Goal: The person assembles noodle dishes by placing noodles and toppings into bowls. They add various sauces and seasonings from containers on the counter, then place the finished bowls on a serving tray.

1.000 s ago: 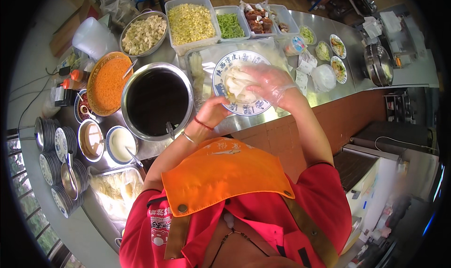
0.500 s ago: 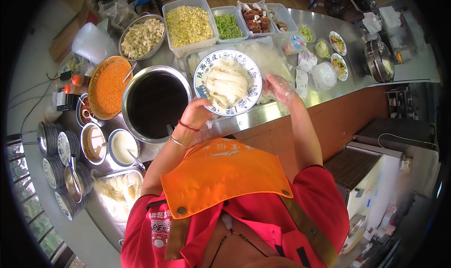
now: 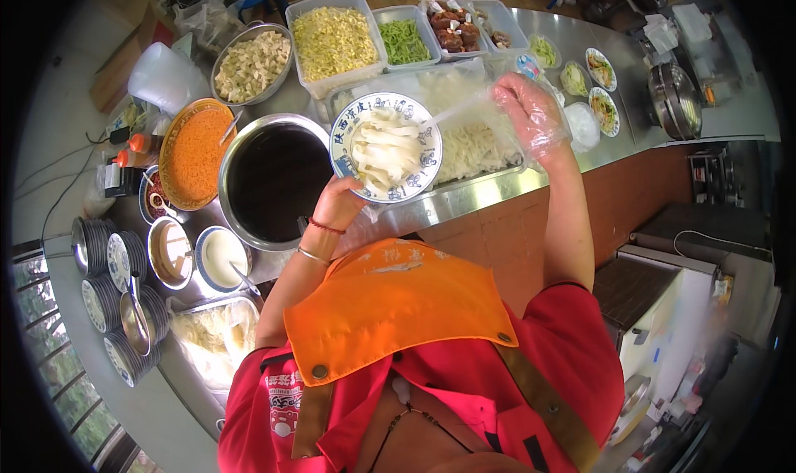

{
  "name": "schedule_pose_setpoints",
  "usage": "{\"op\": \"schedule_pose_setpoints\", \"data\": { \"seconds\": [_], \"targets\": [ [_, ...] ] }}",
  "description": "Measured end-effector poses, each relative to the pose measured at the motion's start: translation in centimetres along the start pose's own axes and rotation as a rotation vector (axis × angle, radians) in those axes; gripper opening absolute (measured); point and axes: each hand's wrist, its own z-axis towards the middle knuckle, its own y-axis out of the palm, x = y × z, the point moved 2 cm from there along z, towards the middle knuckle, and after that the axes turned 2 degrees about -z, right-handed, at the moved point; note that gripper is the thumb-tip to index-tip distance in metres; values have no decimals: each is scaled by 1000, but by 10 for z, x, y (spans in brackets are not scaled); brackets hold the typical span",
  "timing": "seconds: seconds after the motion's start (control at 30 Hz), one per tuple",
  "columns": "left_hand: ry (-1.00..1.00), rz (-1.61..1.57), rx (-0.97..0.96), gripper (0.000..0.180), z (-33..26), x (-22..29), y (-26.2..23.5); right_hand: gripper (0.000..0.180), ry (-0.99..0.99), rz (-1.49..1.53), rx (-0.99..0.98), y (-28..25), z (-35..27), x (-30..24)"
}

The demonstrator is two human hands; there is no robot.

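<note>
Far on the left, stacks of small bowls (image 3: pixel 104 286) sit at the edge of the shiny metal counter (image 3: pixel 464 203). Next to them are two little pots, one with brown sauce (image 3: pixel 168 252) and one with white sauce (image 3: pixel 222 257). Above those is a big round bowl of orange-red chili paste (image 3: pixel 195 151). Just beside it stands a large metal pot (image 3: pixel 272 183) full of very dark liquid.

At the back of the counter there is a metal bowl of pale cubes (image 3: pixel 250 63), then a clear tub of yellow shreds (image 3: pixel 332 42), then a tub of chopped green bits (image 3: pixel 404 40), then a tub with brown food (image 3: pixel 454 27).

The left hand (image 3: pixel 338 206) is closed on the near rim of a blue and white bowl (image 3: pixel 386 146) and holds it up above the counter, just right of the dark pot. The bowl is full of wide white noodles (image 3: pixel 383 148).

Behind the bowl is a tray of more white noodles (image 3: pixel 477 148).

The right hand (image 3: pixel 531 112) wears a clear plastic glove. It is over the right end of the tray, and a thin strand of noodle runs from its fingers to the bowl. The fingers are curled, pinching that strand.

Further right are small plates with green food (image 3: pixel 599 83) and a round metal pot (image 3: pixel 678 100).
</note>
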Motion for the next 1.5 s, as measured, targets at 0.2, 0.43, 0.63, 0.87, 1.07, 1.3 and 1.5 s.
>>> {"op": "schedule_pose_setpoints", "data": {
  "seconds": [0.2, 0.43, 0.63, 0.87, 1.07, 1.3, 1.5],
  "targets": [
    [24, -41, 17, 61, -6, 3, -6, 15, 427, 118, -348, 72, -33, 94],
    [-10, -22, 32, 63, 1, -7, -14, 20, 487, -519, -337, 218, -48, 142],
    [-13, -29, 43, 66, 0, -10, -11, 27, 423, -463, -498, 191, -42, 150],
    [11, -18, 48, 64, -2, -5, -9, 27, 338, -453, -399, 92, -36, 107],
    [-23, 0, 21, 63, 4, -7, -7, 36, 107, -177, -176, 39, -44, 74],
    [-70, 26, 25, 61, 13, -17, -1, 29, -30, -59, -347, 40, -7, -26],
    [-95, 47, -16, 60, 12, -22, 19, 28, -92, -447, -527, 79, 11, -46]
  ]
}}
